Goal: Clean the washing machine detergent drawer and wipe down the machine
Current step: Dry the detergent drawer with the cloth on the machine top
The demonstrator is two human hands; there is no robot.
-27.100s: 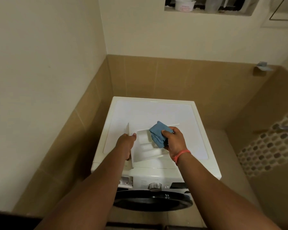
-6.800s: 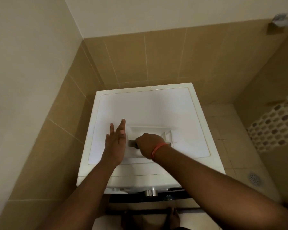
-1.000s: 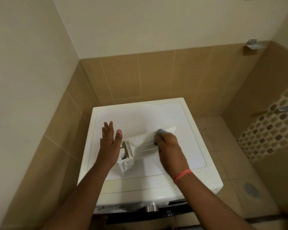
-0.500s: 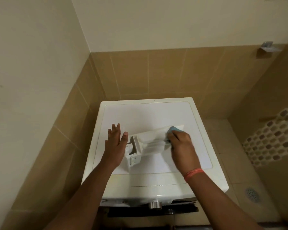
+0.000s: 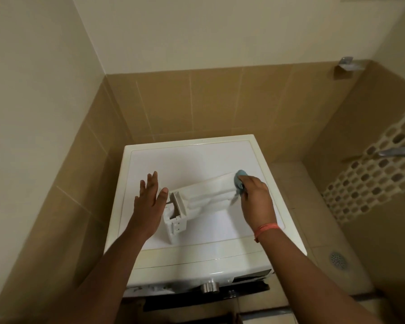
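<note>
One drawer: white plastic detergent drawer (image 5: 206, 195) lying on its side atop the white front-loading washing machine (image 5: 197, 157); contents not visible.
Left hand (image 5: 150, 202): fingers straight, spread, braced against the drawer's end.
Right hand (image 5: 255, 199): clutching a small blue cloth (image 5: 239, 180) against the drawer's far end.
Hidden: most of the cloth, under the fingers.

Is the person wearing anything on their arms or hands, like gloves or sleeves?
No gloves and no sleeves show: both forearms are bare right down to the bottom of the picture. The left hand wears nothing. The right hand has a thin orange-red band around its wrist, like a thread bracelet. I see no rings or watch.
</note>
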